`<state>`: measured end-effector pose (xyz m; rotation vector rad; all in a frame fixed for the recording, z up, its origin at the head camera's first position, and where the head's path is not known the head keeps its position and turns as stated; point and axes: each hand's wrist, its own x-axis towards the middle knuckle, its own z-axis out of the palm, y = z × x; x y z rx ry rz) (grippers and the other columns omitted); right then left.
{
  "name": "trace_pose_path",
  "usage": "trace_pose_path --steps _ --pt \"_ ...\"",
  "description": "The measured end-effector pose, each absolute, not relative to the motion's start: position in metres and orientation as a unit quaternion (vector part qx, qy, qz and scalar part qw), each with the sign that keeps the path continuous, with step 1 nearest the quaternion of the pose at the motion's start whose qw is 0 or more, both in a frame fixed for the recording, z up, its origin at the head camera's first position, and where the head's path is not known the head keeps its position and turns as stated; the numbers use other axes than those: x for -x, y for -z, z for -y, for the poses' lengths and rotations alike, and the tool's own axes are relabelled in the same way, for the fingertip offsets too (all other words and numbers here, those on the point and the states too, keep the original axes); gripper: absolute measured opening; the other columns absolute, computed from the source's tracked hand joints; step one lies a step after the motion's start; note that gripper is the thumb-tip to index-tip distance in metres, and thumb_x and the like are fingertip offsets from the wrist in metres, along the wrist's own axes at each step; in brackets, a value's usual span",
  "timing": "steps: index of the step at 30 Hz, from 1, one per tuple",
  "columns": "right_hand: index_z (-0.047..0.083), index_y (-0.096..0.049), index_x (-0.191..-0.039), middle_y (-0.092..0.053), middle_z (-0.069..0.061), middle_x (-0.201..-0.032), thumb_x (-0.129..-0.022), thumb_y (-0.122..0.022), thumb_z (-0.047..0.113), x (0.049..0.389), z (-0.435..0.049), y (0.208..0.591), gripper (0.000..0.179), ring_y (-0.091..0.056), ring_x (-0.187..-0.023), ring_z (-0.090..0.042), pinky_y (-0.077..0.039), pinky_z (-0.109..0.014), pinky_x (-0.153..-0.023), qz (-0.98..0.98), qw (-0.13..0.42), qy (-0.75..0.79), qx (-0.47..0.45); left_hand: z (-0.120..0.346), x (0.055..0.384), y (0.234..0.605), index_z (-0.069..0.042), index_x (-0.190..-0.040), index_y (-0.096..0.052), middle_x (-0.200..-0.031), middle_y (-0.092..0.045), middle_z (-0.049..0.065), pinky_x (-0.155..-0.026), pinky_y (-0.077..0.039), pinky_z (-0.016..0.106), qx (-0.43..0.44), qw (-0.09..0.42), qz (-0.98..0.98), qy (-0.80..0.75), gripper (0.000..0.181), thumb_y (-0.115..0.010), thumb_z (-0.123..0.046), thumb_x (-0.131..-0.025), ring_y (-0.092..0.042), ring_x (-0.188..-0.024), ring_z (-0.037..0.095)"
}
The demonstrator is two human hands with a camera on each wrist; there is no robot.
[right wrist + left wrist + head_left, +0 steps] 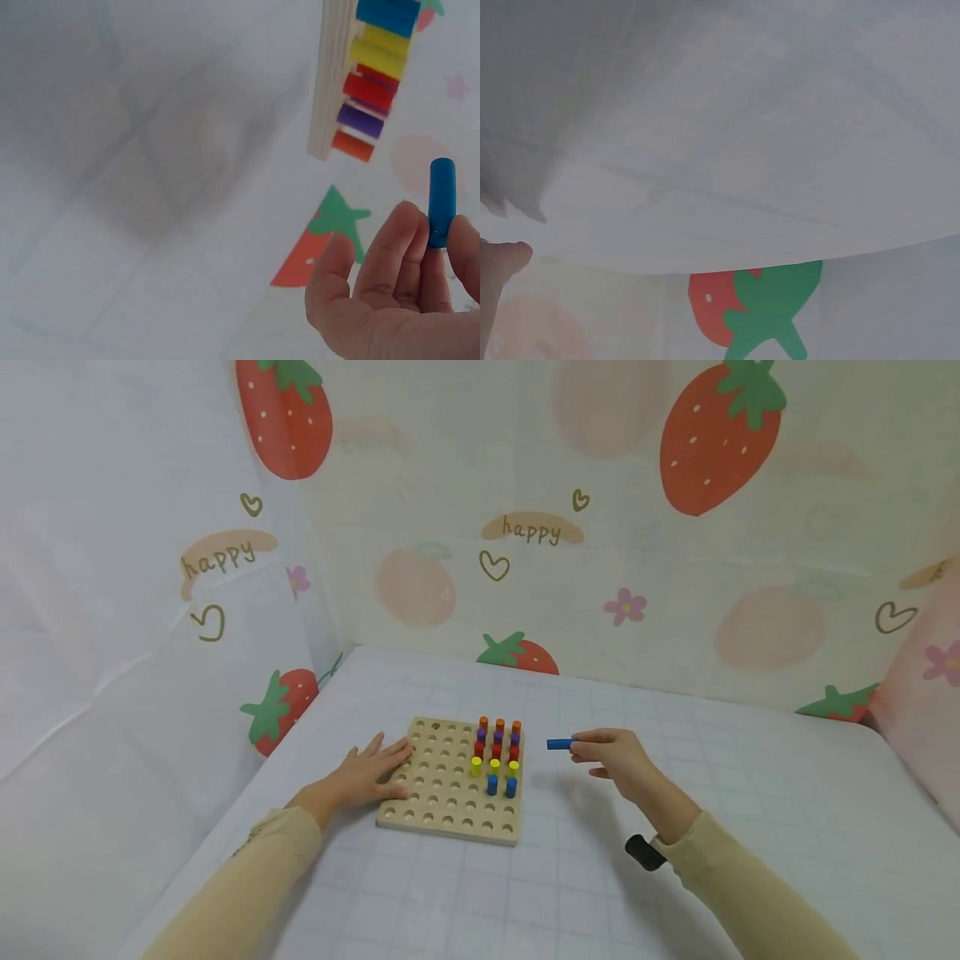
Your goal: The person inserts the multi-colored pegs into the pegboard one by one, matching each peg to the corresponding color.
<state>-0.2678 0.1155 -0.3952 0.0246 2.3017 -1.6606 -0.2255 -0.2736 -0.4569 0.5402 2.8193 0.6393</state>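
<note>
A wooden pegboard (442, 777) with rows of round holes lies on the table. Orange, purple, red, yellow and blue pegs stand upright along its right side, with two blue pegs (501, 787) nearest me. My left hand (367, 774) rests on the board's left edge, fingers spread. In the left wrist view only a fingertip (514, 256) shows at the left edge. To the right of the board, my right hand (611, 760) pinches a blue peg (442, 201) between thumb and fingers, apart from the board. In the head view that peg points left, roughly level.
The table (585, 893) has a pale cloth with faint grid lines. A curtain (630, 560) printed with strawberries hangs behind and on the left. A black device (645, 852) sits at my right wrist.
</note>
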Motion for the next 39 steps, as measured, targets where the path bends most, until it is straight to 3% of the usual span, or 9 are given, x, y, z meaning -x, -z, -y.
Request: trace_pose_path --steps 6,16,25,39 --pt "-0.005 -0.063 -0.120 -0.071 -0.013 -0.102 -0.094 -0.065 0.011 0.263 -0.105 0.393 0.031 -0.065 -0.088 -0.016 -0.049 -0.031 -0.078 -0.805 0.144 0.575 0.000 0.275 0.225 0.460 -0.003 -0.152 -0.027 -0.159 -0.018 0.017 -0.105 0.003 0.072 -0.183 0.097 -0.952 -0.224 0.086 -0.058 -0.053 -0.090 0.001 -0.145 0.045" --pt "-0.003 -0.065 -0.119 -0.070 -0.012 -0.103 -0.094 -0.065 0.011 0.253 -0.092 0.391 0.028 -0.065 -0.091 -0.019 -0.050 -0.036 -0.084 -0.804 0.154 0.575 0.002 0.276 0.226 0.464 -0.002 -0.152 -0.029 -0.158 -0.022 0.017 -0.104 0.000 0.073 -0.189 0.075 -0.955 -0.215 0.082 -0.060 -0.048 -0.091 -0.008 -0.145 0.043" --pt "-0.004 -0.065 -0.120 -0.071 -0.009 -0.101 -0.093 -0.066 0.011 0.250 -0.080 0.394 0.030 -0.065 -0.087 -0.017 -0.050 -0.029 -0.076 -0.804 0.158 0.572 0.022 0.277 0.225 0.463 0.002 -0.152 -0.024 -0.159 -0.016 0.021 -0.109 -0.006 0.067 -0.198 0.103 -0.941 -0.256 0.085 -0.060 -0.047 -0.092 -0.007 -0.144 0.045" --pt "-0.003 -0.067 -0.116 -0.070 -0.008 -0.101 -0.093 -0.067 0.011 0.248 -0.062 0.400 0.027 -0.064 -0.086 -0.016 -0.051 -0.029 -0.076 -0.811 0.167 0.559 0.047 0.280 0.224 0.463 0.002 -0.152 -0.022 -0.160 -0.011 0.022 -0.110 -0.003 0.065 -0.198 0.115 -0.931 -0.284 0.084 -0.060 -0.044 -0.094 -0.004 -0.145 0.044"
